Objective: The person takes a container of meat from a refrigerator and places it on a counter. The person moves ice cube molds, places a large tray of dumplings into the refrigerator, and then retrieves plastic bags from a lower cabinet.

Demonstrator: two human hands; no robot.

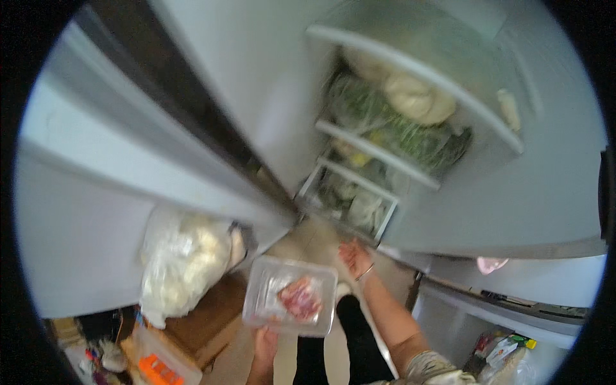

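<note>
My left hand (265,345) grips the near edge of a clear plastic container (255,301), with its thumb at the rim. A piece of raw pinkish-red meat (300,299) lies inside the container. My right hand (357,259), with a thin bracelet at the wrist, is just below the fridge's lowest drawer (357,173). Its fingers are loosely bent and apart, and I see nothing in them. White and pale green bags lie in that drawer. Above it, the fridge shelves (378,154) hold bagged leafy greens (410,131) and a pale round bundle (420,99).
An opened door (513,192) stands at the right, with packages in a lower compartment (507,353) beneath it. A white plastic bag (183,263) hangs at the left. Below it are boxes and an orange-marked clear bin (160,366). My legs stand at the bottom middle.
</note>
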